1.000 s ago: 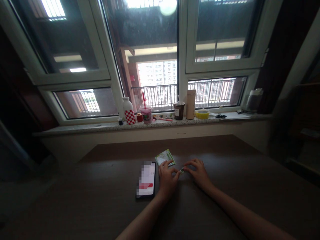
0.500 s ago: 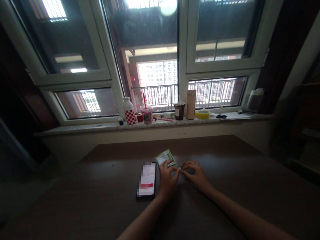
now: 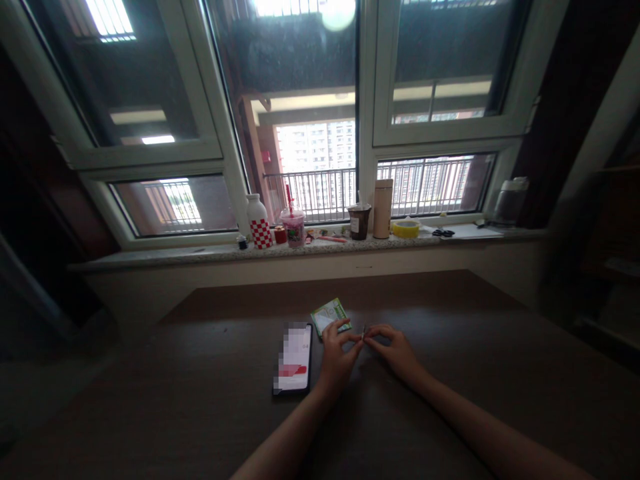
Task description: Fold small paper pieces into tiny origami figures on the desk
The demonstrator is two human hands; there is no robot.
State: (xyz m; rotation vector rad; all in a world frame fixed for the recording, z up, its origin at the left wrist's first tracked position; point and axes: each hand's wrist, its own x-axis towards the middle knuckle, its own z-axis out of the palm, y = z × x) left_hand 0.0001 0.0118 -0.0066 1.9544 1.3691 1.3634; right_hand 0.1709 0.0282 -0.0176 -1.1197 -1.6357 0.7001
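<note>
My left hand (image 3: pixel 340 353) and my right hand (image 3: pixel 395 349) meet over the dark table, fingertips nearly together. Between them they pinch a small thin piece (image 3: pixel 363 332), too small to name, which stands roughly upright. Just behind my left hand lies a flat green-and-white packet (image 3: pixel 330 317), partly covered by its fingers. A phone (image 3: pixel 294 360) with a lit screen rests on the table to the left of my left hand.
The brown table (image 3: pixel 210 427) spreads below the window. Along the windowsill (image 3: pixel 215 253) stand a checkered bottle (image 3: pixel 260 230), a pink cup (image 3: pixel 293 229), a dark cup (image 3: pixel 359 222), a beige flask (image 3: pixel 383 210), yellow tape (image 3: pixel 405 230) and scissors (image 3: pixel 443 233).
The small piece between my fingertips has turned and now looks thinner and more upright. My left hand has shifted slightly to the right; packet and phone stay in place.
</note>
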